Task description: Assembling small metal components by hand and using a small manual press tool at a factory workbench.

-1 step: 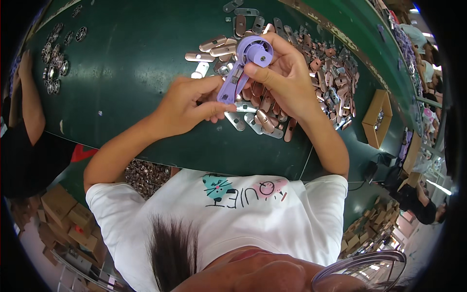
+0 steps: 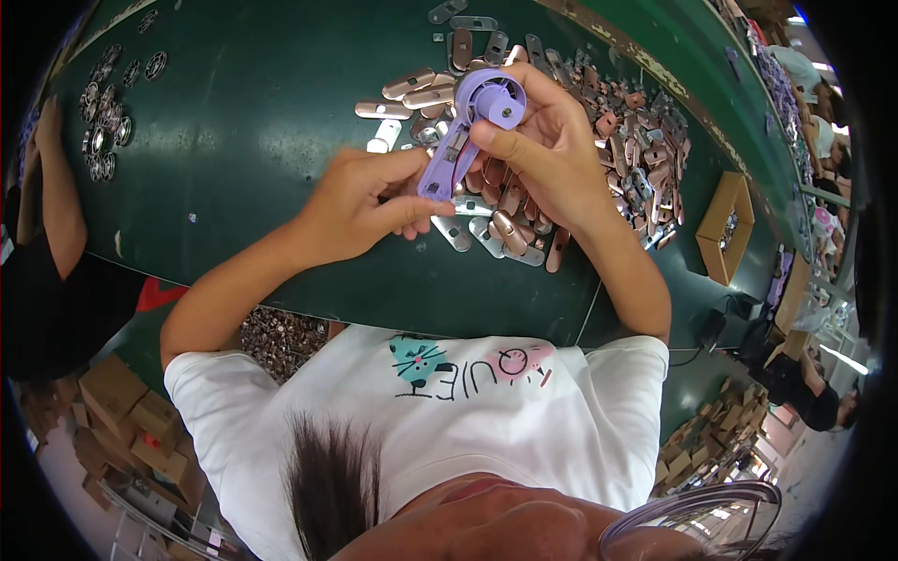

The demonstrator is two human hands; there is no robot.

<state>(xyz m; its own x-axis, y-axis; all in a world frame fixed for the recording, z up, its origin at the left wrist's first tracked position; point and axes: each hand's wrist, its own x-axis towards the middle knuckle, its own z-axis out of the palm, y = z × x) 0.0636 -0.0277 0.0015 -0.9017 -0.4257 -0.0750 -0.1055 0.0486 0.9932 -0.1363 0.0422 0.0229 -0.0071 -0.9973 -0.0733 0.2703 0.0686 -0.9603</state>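
Hands had barely shifted: my right hand (image 2: 552,140) still gripped the purple tool (image 2: 472,126) by its round head, my left hand (image 2: 360,201) pinching its handle over the metal parts (image 2: 524,234).

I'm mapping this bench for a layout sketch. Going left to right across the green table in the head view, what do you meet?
Round metal rings → left hand → purple plastic tool, held in both hands → right hand → pile of copper-coloured and silver metal tabs → open cardboard box.
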